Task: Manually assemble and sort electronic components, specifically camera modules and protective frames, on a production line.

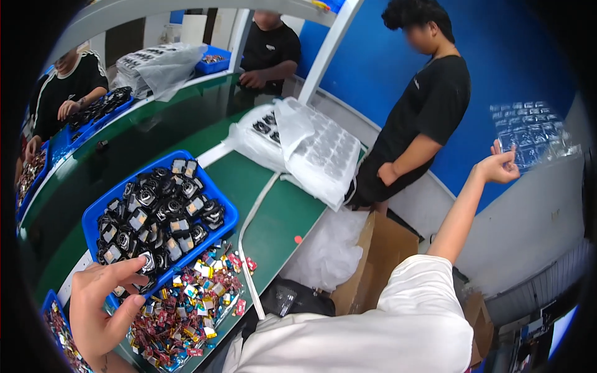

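At the blue plastic bin (231, 219), the left hand (102, 301) was half-spread. Right of it, the right hand (499, 166) held a clear plastic tray (530, 134); beyond, a black shirt (283, 46) had unreadable print (270, 47).

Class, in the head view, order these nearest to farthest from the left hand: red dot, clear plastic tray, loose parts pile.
1. Loose parts pile: right of the left hand.
2. Red dot: on green table.
3. Clear plastic tray: far right.

Head-worn fisheye view, facing obliquely down over tabletop (280, 217), left hand (102, 304) close at lower left, blue wall (485, 78) farther, upper right.
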Demonstrator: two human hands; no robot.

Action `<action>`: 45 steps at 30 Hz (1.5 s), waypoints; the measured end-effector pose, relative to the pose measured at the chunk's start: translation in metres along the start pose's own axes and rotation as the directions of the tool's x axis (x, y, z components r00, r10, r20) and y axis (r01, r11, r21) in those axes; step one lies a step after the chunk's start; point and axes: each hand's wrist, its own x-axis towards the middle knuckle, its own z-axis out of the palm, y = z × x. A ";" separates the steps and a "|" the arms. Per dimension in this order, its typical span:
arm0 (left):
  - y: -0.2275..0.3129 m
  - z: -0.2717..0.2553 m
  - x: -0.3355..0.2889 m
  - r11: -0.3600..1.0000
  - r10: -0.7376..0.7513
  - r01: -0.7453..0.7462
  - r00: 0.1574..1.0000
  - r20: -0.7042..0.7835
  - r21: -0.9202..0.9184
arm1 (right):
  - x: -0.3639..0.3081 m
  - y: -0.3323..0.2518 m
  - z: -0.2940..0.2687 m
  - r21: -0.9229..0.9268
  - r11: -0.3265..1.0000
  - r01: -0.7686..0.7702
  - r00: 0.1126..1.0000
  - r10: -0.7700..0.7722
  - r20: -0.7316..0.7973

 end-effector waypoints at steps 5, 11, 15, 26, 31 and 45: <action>0.024 -0.001 -0.007 0.986 -0.163 0.163 0.987 -0.007 -0.023 | -0.049 0.069 -0.129 -0.219 0.955 -0.200 0.980 0.200 -0.024; 0.008 -0.002 -0.008 0.997 -0.038 0.030 0.991 0.130 0.069 | -0.141 0.071 -0.321 -0.831 0.529 -0.173 0.925 0.377 0.047; 0.007 0.002 -0.010 0.989 -0.120 0.102 0.979 0.167 0.108 | -0.219 0.032 -0.462 -0.940 0.157 0.303 0.478 0.828 0.292; 0.013 -0.008 -0.016 0.982 -0.165 0.156 0.984 0.073 0.108 | -0.285 0.056 -0.465 -0.930 -0.117 0.348 0.036 0.993 -0.112; 0.003 -0.006 -0.010 0.984 -0.122 0.121 0.993 -0.003 0.131 | -0.273 0.031 -0.295 -0.682 0.591 -0.430 0.377 0.804 0.459; -0.092 -0.054 -0.027 0.794 -0.233 0.356 0.927 -0.293 0.493 | -0.329 -0.276 -0.052 0.251 0.631 -0.734 -0.305 -0.636 0.709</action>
